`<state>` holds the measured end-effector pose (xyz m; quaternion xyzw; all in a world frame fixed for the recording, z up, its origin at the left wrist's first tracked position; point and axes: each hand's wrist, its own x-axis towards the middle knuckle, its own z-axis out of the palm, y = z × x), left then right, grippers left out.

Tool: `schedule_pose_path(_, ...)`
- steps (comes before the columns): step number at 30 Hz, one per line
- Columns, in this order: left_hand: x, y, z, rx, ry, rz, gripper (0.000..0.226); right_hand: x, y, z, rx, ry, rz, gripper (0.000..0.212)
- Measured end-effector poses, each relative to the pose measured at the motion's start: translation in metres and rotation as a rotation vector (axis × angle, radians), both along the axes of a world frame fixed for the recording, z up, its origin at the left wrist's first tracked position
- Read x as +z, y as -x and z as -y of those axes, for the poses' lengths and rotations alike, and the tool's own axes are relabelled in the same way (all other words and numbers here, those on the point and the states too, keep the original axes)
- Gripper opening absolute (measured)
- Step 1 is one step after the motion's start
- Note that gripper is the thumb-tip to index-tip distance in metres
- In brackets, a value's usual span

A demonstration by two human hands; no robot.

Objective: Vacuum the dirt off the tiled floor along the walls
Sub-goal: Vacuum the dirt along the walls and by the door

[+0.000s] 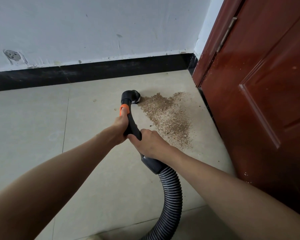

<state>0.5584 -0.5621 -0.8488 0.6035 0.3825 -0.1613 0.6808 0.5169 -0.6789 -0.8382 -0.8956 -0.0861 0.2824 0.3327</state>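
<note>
Both my hands, left hand (119, 126) ahead of right hand (148, 142), grip the vacuum handle (132, 126); nozzle (134, 97) touches the dirt patch (168, 115) at its left end, patch trailing rightward along the floor (42, 127) toward the door (258, 101).

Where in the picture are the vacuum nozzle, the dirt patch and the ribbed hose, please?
vacuum nozzle (135, 97), head view: on the black brush head at the dirt's edge.
dirt patch (166, 116), head view: on the middle of the brown grit.
ribbed hose (171, 196), head view: on the corrugated bend below the right forearm.
</note>
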Motion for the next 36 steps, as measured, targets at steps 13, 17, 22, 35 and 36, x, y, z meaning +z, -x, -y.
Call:
schedule_pose_path(13, 0.004, -0.017, 0.019, -0.084, -0.005, 0.008, 0.052, 0.003, -0.010, 0.017, -0.070, -0.053, 0.008, 0.041)
schedule_pose_path(17, 0.004, -0.021, 0.034, -0.114, 0.023, 0.018, 0.052, 0.003, -0.015, 0.031, -0.091, -0.053, 0.016, 0.040)
schedule_pose_path(22, 0.003, -0.025, 0.052, -0.151, 0.051, 0.014, 0.057, 0.003, -0.016, 0.049, -0.114, -0.041, 0.012, 0.038)
schedule_pose_path(35, -0.003, -0.045, 0.093, -0.252, -0.014, 0.048, 0.055, -0.006, -0.019, 0.081, -0.230, -0.099, 0.020, 0.037)
schedule_pose_path(36, -0.004, -0.047, 0.096, -0.260, -0.017, 0.049, 0.056, -0.007, -0.019, 0.083, -0.245, -0.102, 0.021, 0.037)
